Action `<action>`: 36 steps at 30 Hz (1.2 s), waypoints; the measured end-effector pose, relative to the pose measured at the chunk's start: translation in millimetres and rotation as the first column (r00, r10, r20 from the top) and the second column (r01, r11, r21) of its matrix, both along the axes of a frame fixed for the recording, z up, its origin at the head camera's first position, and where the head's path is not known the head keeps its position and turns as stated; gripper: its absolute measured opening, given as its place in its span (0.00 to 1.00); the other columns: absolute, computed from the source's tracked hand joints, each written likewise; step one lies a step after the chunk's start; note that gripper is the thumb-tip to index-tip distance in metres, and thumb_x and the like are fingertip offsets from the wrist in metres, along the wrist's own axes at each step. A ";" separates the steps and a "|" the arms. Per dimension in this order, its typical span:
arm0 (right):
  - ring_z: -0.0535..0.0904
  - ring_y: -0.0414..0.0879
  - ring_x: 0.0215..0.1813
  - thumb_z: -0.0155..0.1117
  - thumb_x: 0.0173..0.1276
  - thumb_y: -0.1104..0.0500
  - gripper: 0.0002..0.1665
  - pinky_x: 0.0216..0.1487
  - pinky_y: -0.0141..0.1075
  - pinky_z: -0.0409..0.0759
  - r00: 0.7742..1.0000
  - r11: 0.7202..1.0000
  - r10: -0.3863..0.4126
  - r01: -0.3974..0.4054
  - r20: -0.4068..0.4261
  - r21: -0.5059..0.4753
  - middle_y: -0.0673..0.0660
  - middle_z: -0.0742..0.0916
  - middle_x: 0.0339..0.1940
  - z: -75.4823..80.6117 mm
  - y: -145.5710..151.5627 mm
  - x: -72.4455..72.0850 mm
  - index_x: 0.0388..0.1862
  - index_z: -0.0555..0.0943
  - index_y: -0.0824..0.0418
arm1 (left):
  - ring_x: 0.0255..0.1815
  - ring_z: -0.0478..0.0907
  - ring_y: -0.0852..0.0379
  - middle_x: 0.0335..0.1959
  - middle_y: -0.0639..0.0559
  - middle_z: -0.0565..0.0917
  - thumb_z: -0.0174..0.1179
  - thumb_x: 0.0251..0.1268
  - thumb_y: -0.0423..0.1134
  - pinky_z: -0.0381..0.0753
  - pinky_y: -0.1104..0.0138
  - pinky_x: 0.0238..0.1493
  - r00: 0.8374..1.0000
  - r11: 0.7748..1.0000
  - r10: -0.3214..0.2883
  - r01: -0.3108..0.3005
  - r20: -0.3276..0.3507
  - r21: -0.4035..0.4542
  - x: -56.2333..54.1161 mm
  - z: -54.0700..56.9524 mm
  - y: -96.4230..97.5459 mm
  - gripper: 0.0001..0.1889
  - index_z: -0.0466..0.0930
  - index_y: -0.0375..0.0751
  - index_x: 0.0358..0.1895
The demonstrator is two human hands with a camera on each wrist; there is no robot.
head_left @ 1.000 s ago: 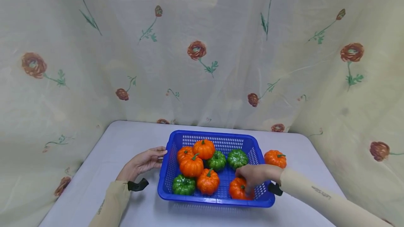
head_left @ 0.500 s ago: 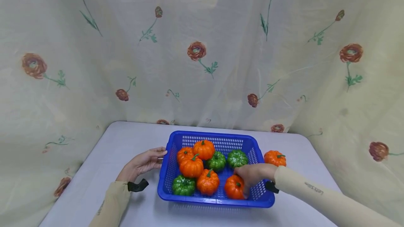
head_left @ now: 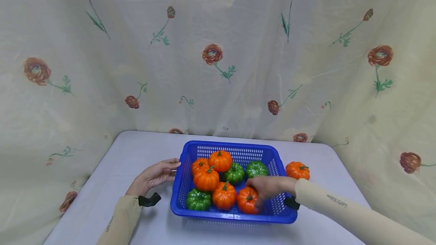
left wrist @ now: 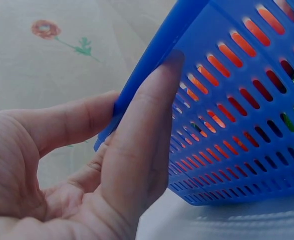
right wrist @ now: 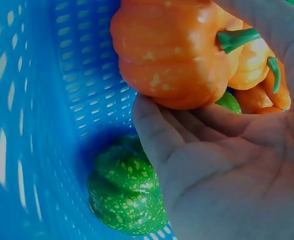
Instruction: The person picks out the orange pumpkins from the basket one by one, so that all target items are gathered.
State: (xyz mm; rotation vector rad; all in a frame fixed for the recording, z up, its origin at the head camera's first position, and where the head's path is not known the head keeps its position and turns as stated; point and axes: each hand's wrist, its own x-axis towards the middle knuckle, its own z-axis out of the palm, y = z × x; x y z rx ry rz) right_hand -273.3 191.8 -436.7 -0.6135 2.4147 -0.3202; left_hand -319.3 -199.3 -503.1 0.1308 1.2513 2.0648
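Observation:
A blue plastic basket (head_left: 235,217) with slotted walls holds several orange and green toy pumpkins. My left hand (head_left: 158,173) pinches the basket's left rim (left wrist: 152,55), thumb on one side and fingers on the other. Inside the basket, at the front right, my right hand (head_left: 269,187) holds an orange pumpkin (head_left: 246,200). In the right wrist view the fingers lie under this orange pumpkin (right wrist: 162,55) and the thumb is above it. To its left sits another orange pumpkin (head_left: 224,196). Behind the hand is a green pumpkin (head_left: 257,168), also seen in the right wrist view.
One orange pumpkin (head_left: 298,170) lies on the white table (head_left: 150,146), just outside the basket's right wall. Two orange pumpkins are piled at the basket's left; a green pumpkin (head_left: 198,199) fills the front left corner. Flowered cloth (head_left: 218,86) hangs behind the table.
My right hand has moved left inside the basket with the orange pumpkin, closer to the neighbouring orange one. My left hand and the basket have stayed in place.

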 end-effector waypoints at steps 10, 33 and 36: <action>0.75 0.46 0.58 0.78 0.48 0.59 0.47 0.69 0.51 0.70 0.997 1.000 0.002 -0.002 0.081 0.004 0.53 0.81 0.57 -9.0 6.5 -0.1 0.67 0.68 0.62 | 0.42 0.81 0.55 0.45 0.46 0.80 0.44 0.77 0.34 0.87 0.65 0.40 1.000 0.999 0.017 -0.017 0.005 -0.030 0.4 -1.5 2.2 0.15 0.59 0.38 0.61; 0.77 0.43 0.52 0.79 0.46 0.62 0.39 0.65 0.46 0.74 1.000 0.999 -0.018 0.019 0.020 -0.037 0.49 0.81 0.49 -6.5 7.0 3.9 0.58 0.72 0.56 | 0.43 0.82 0.55 0.45 0.47 0.81 0.48 0.75 0.34 0.87 0.63 0.42 0.999 0.999 0.040 -0.040 0.003 -0.034 1.7 -2.0 2.2 0.14 0.62 0.38 0.59; 0.77 0.43 0.51 0.78 0.47 0.61 0.39 0.64 0.46 0.75 1.000 0.997 -0.006 0.006 0.002 -0.080 0.49 0.81 0.49 -4.5 9.8 2.3 0.59 0.72 0.57 | 0.44 0.82 0.55 0.45 0.47 0.81 0.48 0.75 0.35 0.87 0.63 0.42 0.999 0.998 0.050 -0.049 0.008 -0.042 0.9 -1.2 1.4 0.16 0.60 0.38 0.61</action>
